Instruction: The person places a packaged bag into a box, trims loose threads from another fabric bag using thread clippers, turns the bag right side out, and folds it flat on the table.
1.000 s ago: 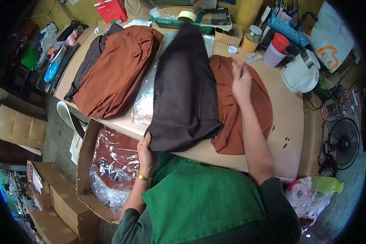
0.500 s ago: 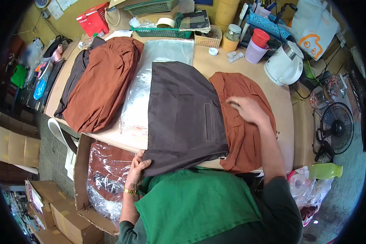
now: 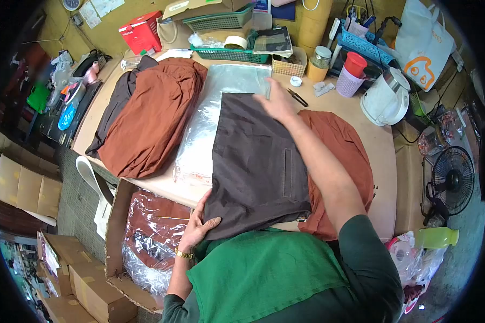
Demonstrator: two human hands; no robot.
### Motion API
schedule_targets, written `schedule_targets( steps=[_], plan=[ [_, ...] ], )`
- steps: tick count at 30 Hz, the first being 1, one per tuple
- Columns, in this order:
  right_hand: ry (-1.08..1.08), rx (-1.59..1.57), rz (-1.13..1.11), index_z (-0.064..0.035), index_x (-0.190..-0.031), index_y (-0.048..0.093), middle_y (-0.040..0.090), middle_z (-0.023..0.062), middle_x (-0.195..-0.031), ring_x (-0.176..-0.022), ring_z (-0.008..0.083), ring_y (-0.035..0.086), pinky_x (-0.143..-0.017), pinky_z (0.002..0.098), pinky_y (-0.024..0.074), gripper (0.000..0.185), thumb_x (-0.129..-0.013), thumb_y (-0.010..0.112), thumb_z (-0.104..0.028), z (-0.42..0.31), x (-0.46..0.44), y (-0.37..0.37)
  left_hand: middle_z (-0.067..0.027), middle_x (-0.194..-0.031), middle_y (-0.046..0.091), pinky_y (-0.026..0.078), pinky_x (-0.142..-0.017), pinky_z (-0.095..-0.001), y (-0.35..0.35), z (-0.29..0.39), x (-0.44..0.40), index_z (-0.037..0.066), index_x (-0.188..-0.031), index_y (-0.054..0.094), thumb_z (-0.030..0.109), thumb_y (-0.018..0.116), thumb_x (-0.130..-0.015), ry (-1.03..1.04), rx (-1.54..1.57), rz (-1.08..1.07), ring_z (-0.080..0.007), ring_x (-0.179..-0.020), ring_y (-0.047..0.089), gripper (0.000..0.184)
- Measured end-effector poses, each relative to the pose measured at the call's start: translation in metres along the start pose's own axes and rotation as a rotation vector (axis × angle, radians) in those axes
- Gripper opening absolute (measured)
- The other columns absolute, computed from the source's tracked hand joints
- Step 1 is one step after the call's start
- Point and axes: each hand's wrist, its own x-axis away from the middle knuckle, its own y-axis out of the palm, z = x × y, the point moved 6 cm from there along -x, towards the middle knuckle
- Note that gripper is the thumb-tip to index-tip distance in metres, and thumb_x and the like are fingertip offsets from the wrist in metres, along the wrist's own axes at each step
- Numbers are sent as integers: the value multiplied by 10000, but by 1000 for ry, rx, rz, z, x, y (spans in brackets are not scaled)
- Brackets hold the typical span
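Note:
A dark grey-brown cloth piece [image 3: 253,156] lies flat before me, with a long slit-like pocket on its right side. My left hand [image 3: 198,226] grips its lower left corner, thumb on top. At its top right edge is my right hand [image 3: 277,102], fingers apart and slightly blurred, holding nothing. Rust-brown cloth [image 3: 342,156] lies on the right, joined to or tucked under the dark piece and partly hidden by my right forearm. Clear plastic bags [image 3: 199,134] are stacked to the left, partly under the dark cloth.
A rust and dark garment pile [image 3: 148,113] covers the table's left side. Small black snips [image 3: 297,97], a white kettle [image 3: 385,97] and a green basket [image 3: 231,54] sit farther back. Below left, an open carton [image 3: 113,242] holds plastic-wrapped rust cloth.
The dark cloth has come down from its raised position and lies flat. My right hand has moved from the rust cloth up and left to the dark cloth's top edge. Black snips are now visible.

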Motion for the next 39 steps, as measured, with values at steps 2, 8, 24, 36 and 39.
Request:
schedule_targets(
  steps=[2, 8, 24, 36, 39],
  plan=[
    [-25, -14, -67, -79, -1401, 391, 538, 257, -1299, -1201, 396, 523, -999, 507, 403, 780, -790, 748, -407, -24, 8, 29, -115, -1483, 395, 222, -1153, -318, 1, 1, -6, 4, -1471, 338, -14, 694, -817, 7, -58, -46, -190, -1387, 335, 745],
    [138, -931, -280, 30, -1274, 525, 630, 143, -1175, -1067, 256, 609, -970, 381, 467, 519, -807, 676, -136, -19, -14, 2, -135, -1353, 537, 326, -1083, -288, 10, 58, -1, -37, -1396, 440, -81, 533, -763, 342, -184, 191, -172, -1278, 483, 641],
    [-180, -385, -104, -70, -705, 553, 571, 84, -1066, -908, 188, 571, -805, 311, 456, 125, -825, 586, -60, 130, 75, -64, -73, -714, 551, 460, -626, -363, 8, 16, -1, 127, -1003, 750, -48, 634, -702, 439, -951, 117, -267, -661, 559, 367],
    [-245, -585, -683, -26, -1332, 396, 656, 178, -1040, -968, 293, 659, -840, 385, 524, 690, -756, 763, -121, -137, 160, -65, -72, -1185, 624, 471, -929, -277, 51, 53, -59, -25, -1253, 572, 193, 523, -1003, 97, 333, -19, -127, -1048, 597, 335],
    [-334, -111, -709, -43, -1249, 560, 670, 187, -1083, -1018, 260, 648, -878, 386, 489, 556, -739, 758, -139, -119, 133, -69, -149, -1302, 561, 373, -1064, -369, 85, 115, -54, -39, -1276, 552, 213, 493, -991, 690, -45, -233, -229, -1215, 514, 385]
  ],
)
